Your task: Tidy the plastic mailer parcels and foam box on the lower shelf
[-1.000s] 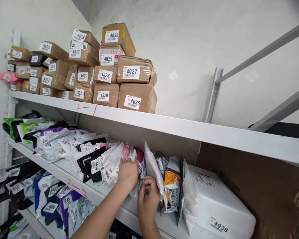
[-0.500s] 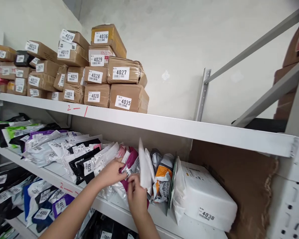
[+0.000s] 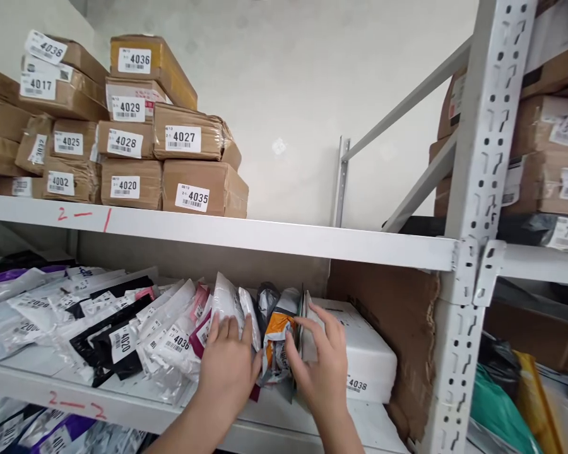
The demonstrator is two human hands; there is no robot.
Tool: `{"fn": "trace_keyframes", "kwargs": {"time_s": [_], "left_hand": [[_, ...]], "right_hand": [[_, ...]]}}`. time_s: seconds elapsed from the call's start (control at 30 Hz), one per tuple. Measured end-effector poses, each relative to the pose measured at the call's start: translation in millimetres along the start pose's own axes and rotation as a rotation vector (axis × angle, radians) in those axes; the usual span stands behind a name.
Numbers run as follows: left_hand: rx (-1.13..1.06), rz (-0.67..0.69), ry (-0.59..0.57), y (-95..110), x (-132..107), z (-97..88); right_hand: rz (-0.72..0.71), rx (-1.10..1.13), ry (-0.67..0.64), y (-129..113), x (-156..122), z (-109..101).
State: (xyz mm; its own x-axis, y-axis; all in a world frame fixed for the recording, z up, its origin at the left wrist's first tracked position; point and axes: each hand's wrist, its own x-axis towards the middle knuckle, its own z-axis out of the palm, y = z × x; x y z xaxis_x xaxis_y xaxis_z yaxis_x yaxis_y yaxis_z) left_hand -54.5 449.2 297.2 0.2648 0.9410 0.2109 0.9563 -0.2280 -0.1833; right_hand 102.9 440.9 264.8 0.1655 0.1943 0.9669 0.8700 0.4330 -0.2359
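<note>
My left hand (image 3: 228, 359) lies with fingers stretched over the front of an upright white mailing bag (image 3: 226, 295). My right hand (image 3: 320, 353) is open, thumb and fingers spread, beside an orange-and-grey plastic parcel (image 3: 278, 325). Whether its fingertips touch that parcel or the thin packets behind it, I cannot tell. To the right, partly behind this hand, stands a large white parcel (image 3: 372, 356) labelled 4038. Left of my left hand are a maroon bag (image 3: 199, 337) and a white bag (image 3: 177, 343) labelled 4036.
Labelled cardboard boxes (image 3: 196, 186) are stacked on the upper shelf (image 3: 284, 243). Several bagged parcels lean along the lower shelf (image 3: 137, 403). A perforated white post (image 3: 473, 189) rises at the right, with a brown cardboard sheet (image 3: 407, 334) beside it and more parcels beyond.
The view has swung right. My left hand has left the maroon bag and now rests on the white bag. My right hand has moved right, away from the white bag, and spread open.
</note>
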Motion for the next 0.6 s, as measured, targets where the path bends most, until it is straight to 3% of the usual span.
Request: {"fn": "trace_keyframes", "kwargs": {"time_s": [0.07,0.13,0.23,0.3,0.37,0.5,0.6], "left_hand": [[0.070,0.055,-0.100,5.1,23.9,-17.3],[0.107,0.072,-0.159,2.6,48.0,-28.3],[0.119,0.094,-0.247,-10.2,74.5,-30.5],[0.108,0.110,-0.289,-21.0,83.3,-26.6],[0.094,0.142,-0.279,-31.9,87.1,-22.4],[0.027,0.173,-0.173,-52.6,92.5,-19.3],[-0.028,0.173,-0.184,-59.2,97.7,-23.0]], "right_hand": [[0.059,0.051,-0.112,11.7,15.8,1.2],[0.182,0.161,-0.357,18.8,32.1,2.6],[0.355,0.210,-0.809,23.4,50.0,2.8],[0.412,0.164,-0.968,24.8,51.7,1.6],[0.458,0.146,-0.931,26.5,44.7,0.4],[0.541,0.243,-0.701,32.7,22.2,1.6],[0.565,0.342,-0.667,35.9,15.7,4.5]]}}
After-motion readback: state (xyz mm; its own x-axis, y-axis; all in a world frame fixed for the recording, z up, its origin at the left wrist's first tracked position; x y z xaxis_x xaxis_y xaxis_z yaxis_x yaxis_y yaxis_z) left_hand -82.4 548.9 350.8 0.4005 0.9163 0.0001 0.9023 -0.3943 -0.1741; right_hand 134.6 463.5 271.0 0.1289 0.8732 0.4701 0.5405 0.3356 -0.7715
